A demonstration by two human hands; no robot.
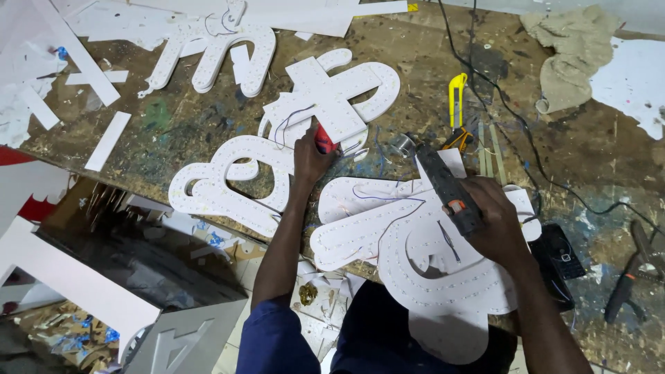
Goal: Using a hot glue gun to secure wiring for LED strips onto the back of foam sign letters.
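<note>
Person at cluttered workbench point(173, 125), both hands busy over white cut-out sign letters.

Bench worn, paint-stained, strewn with white offcuts. Big white letter panel point(443, 277) with rows of small dots hangs over near edge under right arm; looped white letter point(222, 187) left of it; cross-shaped white piece point(325, 97) stacked further back. Right hand point(495, 221) wrapped tight round dark glue gun point(447, 187), nozzle pointing up-left. Left hand point(310, 158) closed round small red tool point(324, 142), touching the cross piece's edge. Grey rag point(571, 55) far right, yellow utility knife point(456, 97) mid-bench, black phone point(561, 253) just beside right wrist.
</note>
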